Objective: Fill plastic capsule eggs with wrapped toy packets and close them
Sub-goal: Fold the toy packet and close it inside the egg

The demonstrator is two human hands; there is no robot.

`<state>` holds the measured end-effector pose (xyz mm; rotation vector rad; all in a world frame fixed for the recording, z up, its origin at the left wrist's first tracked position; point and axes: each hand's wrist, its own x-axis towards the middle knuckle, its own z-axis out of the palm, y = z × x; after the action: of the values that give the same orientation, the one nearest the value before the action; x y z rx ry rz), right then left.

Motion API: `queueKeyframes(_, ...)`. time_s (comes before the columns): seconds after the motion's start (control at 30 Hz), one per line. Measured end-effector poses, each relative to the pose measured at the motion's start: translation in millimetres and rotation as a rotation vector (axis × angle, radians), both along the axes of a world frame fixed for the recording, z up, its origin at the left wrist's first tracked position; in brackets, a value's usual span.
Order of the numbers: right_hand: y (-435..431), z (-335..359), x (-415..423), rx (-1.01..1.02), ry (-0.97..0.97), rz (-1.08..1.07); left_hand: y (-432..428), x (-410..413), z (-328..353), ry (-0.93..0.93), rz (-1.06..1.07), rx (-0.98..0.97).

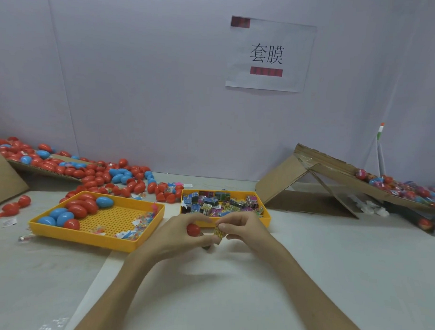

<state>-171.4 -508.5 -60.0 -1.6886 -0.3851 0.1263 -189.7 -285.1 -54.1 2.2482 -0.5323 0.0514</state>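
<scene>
- Over the bare counter (331, 267) both hands meet at centre. The left hand (178, 233) curls round a red capsule egg (193, 229); I cannot tell whether it is one half or a whole shell.
- The right hand (244, 225) pinches a yellow wrapped packet (218, 232) between thumb and fingertips. The packet stands roughly upright on its long axis, just to the right of the egg and almost touching it — so the filling move looks like a short push leftward into the shell, and the right hand is the one to make it.
- Just behind the hands is the packet tray (267, 216), heaped with more wrapped packets. To the left is the egg tray (85, 239), which holds red and blue eggs at its far-left end.
- Farther back, loose eggs (100, 178) spill along the wall, and a cardboard ramp (280, 179) carries printed eggs on the right.
</scene>
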Motion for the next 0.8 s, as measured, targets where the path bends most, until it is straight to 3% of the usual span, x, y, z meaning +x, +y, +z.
queueKeyframes(0.27, 3.1, -0.1, 1.1, 0.026, -0.086, 0.046, -15.9, -6.9, 4.4, 0.026, -0.06, -0.142)
queueKeyframes(0.53, 7.7, 1.6, 2.9, -0.01, -0.211, -0.127, -14.9, -2.5, 5.0, 0.112, 0.131, -0.271)
queueKeyframes(0.67, 6.5, 3.8, 0.0, 0.068, -0.141, -0.053, -16.9, -4.5, 3.9, -0.063, 0.215, -0.252)
queueKeyframes(0.8, 14.5, 0.9, -5.0, 0.043, -0.094, 0.047, -22.5, -7.8, 0.1, -0.224, 0.169, -0.233)
